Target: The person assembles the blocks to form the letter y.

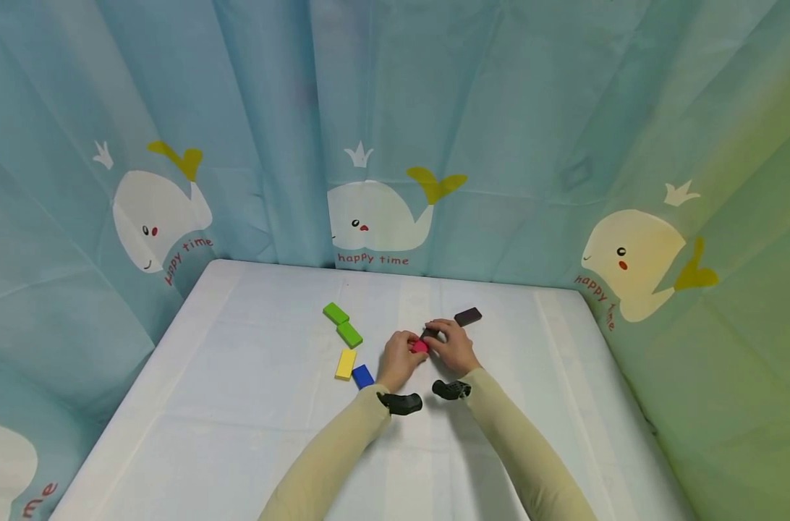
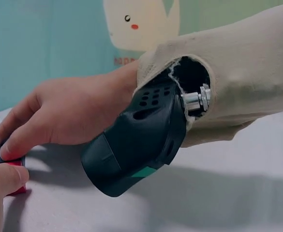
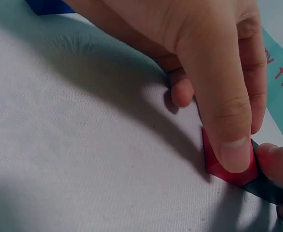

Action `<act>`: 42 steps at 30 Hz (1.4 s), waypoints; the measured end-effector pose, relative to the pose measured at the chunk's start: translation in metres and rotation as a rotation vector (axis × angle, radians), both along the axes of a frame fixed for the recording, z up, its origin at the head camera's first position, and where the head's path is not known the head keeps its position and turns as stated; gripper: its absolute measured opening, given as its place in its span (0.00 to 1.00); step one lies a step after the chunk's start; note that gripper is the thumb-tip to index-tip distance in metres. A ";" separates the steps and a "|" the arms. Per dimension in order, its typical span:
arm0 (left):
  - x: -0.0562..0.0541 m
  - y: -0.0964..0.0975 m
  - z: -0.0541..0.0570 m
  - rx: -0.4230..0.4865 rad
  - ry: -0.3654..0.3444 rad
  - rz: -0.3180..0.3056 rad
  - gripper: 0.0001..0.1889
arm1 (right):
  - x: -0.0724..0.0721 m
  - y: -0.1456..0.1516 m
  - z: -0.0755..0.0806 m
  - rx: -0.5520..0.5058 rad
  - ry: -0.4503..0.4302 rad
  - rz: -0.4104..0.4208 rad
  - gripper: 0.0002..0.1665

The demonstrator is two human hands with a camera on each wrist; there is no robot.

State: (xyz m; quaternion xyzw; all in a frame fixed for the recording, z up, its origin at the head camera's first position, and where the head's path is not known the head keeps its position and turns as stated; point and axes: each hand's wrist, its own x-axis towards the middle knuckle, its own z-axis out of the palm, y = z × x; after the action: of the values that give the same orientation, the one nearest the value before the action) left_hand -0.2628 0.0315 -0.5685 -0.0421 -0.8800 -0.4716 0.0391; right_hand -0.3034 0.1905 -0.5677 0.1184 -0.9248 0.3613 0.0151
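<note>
My left hand (image 1: 400, 359) grips a red block (image 1: 419, 347) near the middle of the table. In the right wrist view its thumb lies over the top of that block. My right hand (image 1: 453, 347) pinches a black block (image 1: 429, 333) just beyond. The red and black blocks meet end to end in the right wrist view, close over the white cloth. Seen from the left wrist, the right hand's fingers (image 2: 22, 137) come down on the black block, while the left thumb (image 2: 10, 178) covers part of the red one. Both blocks are partly hidden by fingers.
A second dark block (image 1: 468, 316) lies just beyond the right hand. Left of the hands are two green blocks (image 1: 349, 334), a yellow block (image 1: 346, 365) and a blue block (image 1: 363, 376) beside the left wrist. Curtains (image 1: 395, 108) with printed whales surround the white table (image 1: 239, 434).
</note>
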 end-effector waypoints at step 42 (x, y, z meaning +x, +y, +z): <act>0.000 0.001 -0.003 0.055 -0.029 0.013 0.17 | -0.030 0.053 0.002 0.017 -0.013 -0.348 0.30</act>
State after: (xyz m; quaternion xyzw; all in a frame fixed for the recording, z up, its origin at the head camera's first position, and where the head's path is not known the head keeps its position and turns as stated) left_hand -0.2630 0.0329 -0.5716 -0.0285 -0.8675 -0.4957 0.0306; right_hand -0.3334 0.2438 -0.5656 -0.0457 -0.9344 0.3462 0.0705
